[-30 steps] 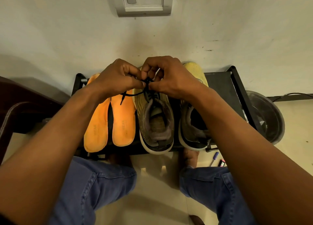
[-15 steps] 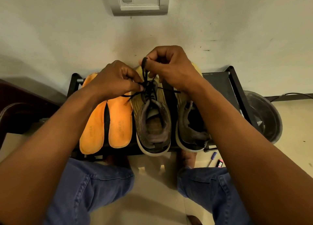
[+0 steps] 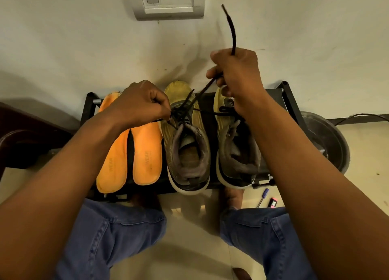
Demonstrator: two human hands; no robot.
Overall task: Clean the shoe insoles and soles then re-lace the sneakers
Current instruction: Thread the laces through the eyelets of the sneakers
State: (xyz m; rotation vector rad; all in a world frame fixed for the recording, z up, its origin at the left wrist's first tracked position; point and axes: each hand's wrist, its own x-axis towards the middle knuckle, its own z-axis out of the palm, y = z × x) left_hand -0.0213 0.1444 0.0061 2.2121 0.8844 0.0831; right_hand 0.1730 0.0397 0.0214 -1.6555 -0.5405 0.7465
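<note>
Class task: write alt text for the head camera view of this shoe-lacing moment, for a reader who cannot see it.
A person's right hand pulls a black lace up and away from the left sneaker, while the left hand pinches the laces at its eyelets. A second sneaker and two orange insoles sit beside it on a black rack against a wall.

Lacing the left olive-yellow sneaker (image 3: 185, 136)

Right hand (image 3: 235, 73) pulls the thin black shoelace (image 3: 230, 27) up; left hand (image 3: 139, 103) pinches its crossings, flat orange foam insoles (image 3: 130, 153) alongside.
</note>
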